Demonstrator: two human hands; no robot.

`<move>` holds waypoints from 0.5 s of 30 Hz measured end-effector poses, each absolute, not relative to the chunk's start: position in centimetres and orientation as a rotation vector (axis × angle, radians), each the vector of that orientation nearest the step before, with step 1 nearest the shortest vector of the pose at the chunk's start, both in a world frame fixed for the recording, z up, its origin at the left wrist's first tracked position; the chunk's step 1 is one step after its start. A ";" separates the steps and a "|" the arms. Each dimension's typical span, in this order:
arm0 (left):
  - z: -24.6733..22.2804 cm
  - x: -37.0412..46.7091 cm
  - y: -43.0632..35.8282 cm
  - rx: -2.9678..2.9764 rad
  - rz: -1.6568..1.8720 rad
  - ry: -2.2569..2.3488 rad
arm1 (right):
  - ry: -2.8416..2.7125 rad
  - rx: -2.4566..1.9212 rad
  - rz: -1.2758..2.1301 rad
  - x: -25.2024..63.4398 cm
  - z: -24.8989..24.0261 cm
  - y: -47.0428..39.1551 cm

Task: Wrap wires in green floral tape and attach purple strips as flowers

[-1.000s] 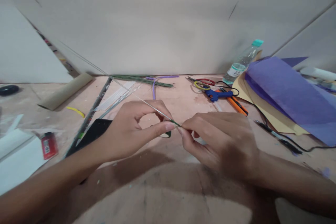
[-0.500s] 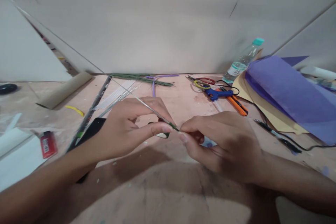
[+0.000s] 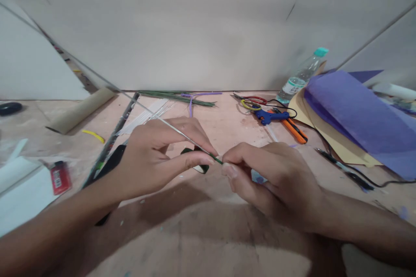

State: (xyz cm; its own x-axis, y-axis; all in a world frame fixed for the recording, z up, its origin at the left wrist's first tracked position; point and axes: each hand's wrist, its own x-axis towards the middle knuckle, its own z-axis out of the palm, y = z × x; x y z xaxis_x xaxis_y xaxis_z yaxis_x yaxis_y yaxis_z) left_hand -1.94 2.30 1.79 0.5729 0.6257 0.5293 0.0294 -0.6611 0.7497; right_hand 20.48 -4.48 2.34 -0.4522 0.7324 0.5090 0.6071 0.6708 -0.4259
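A long thin wire (image 3: 130, 97) slants from the upper left down to my fingers. Its lower end is wrapped in green tape (image 3: 217, 159). With thumb and forefinger, my left hand (image 3: 159, 156) pinches the wire just above the wrapped end. A small roll of dark green tape (image 3: 200, 168) with a white core shows under the left fingers, partly hidden by the thumb. My right hand (image 3: 269, 181) is closed in a pinch on the green tip. Its other fingers are curled in toward the palm.
Green stems (image 3: 175, 97) and purple pipe cleaners (image 3: 191, 103) lie near the wall. Scissors (image 3: 250, 103), a blue glue gun (image 3: 268, 116), an orange cutter (image 3: 295, 130), a bottle (image 3: 297, 80) and purple sheets (image 3: 357, 117) are at right. A cardboard tube (image 3: 81, 110) and red lighter (image 3: 60, 178) are left.
The wire's far end has dipped lower at the left. The right thumb and fingers have shifted slightly on the green tip, and more of the tape roll shows beneath the left hand.
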 end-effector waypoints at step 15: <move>1.6 -1.8 2.0 2.064 1.169 0.515 | -2.144 -1.017 0.893 20.7 2.1 -4.4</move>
